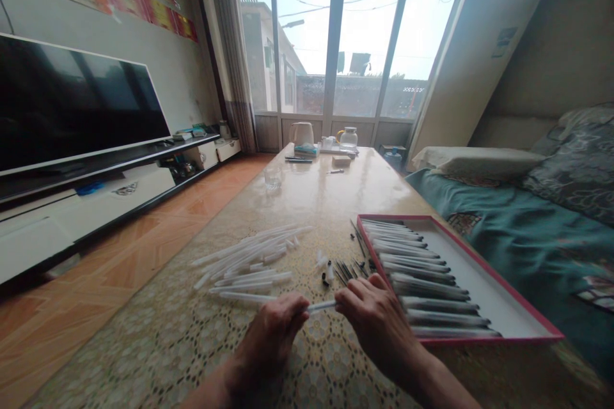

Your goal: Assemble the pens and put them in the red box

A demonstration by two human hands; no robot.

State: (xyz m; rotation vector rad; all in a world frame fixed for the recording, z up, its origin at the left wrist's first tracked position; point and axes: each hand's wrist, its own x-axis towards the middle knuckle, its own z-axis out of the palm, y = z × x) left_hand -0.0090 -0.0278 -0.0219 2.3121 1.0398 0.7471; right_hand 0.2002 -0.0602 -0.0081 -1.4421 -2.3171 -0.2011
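Between my two hands, low over the patterned tabletop, stretches a translucent white pen (pixel 322 307). My left hand (pixel 283 316) is closed around its left part, and my right hand (pixel 367 303) pinches the other end. The fingers hide both ends. A pile of clear pen barrels (pixel 254 255) lies beyond my left hand. Just past my right hand are several dark thin refills (pixel 346 270) and small black and clear pen parts (pixel 327 273). To the right, a pink-edged box (pixel 515 307) holds a row of pens (pixel 426 278) with dark ends.
The long table (pixel 316 201) reaches toward the window. On it stand a drinking glass (pixel 273 179), a small box (pixel 341 160), a kettle (pixel 302 133) and a glass pitcher (pixel 349 138). A teal-covered bed (pixel 494 217) borders the right side; a TV cabinet (pixel 119 204) stands left.
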